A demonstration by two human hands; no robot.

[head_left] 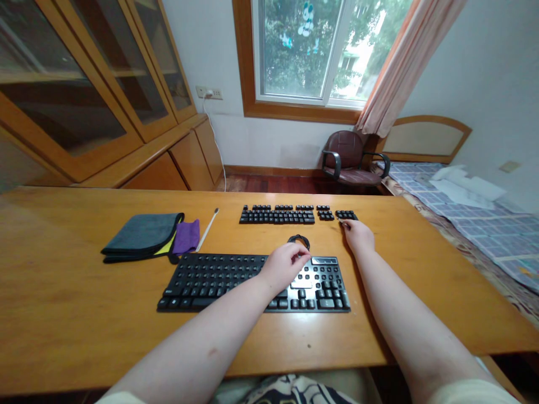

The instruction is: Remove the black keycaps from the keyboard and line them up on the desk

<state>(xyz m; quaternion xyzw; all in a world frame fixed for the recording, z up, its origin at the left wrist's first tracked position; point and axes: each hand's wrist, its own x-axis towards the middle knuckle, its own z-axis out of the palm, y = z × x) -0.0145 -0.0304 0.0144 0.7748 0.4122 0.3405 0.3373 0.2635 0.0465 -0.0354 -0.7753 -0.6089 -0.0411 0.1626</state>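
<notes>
A black keyboard (pixel 227 275) lies on the wooden desk with many keycaps off; its lower rows and part of the number pad still carry caps. Over its upper right part hovers my left hand (pixel 286 268), thumb and fingers pinched together; whatever they hold, if anything, is hidden. My right hand (pixel 359 235) reaches farther out, fingertips pinched beside a small group of loose keycaps (pixel 346 214). Something small and dark shows at those fingertips, too small to name. Removed keycaps (pixel 278 217) stand in neat rows behind the keyboard, with another small cluster (pixel 325 215) beside them.
A coiled black cable (pixel 300 240) lies behind the keyboard. To the left are a folded grey cloth (pixel 143 233), a purple cloth (pixel 186 237) and a white-handled brush (pixel 208 229). Beyond the desk (pixel 63 292) stand a chair (pixel 346 154) and a bed (pixel 455 207).
</notes>
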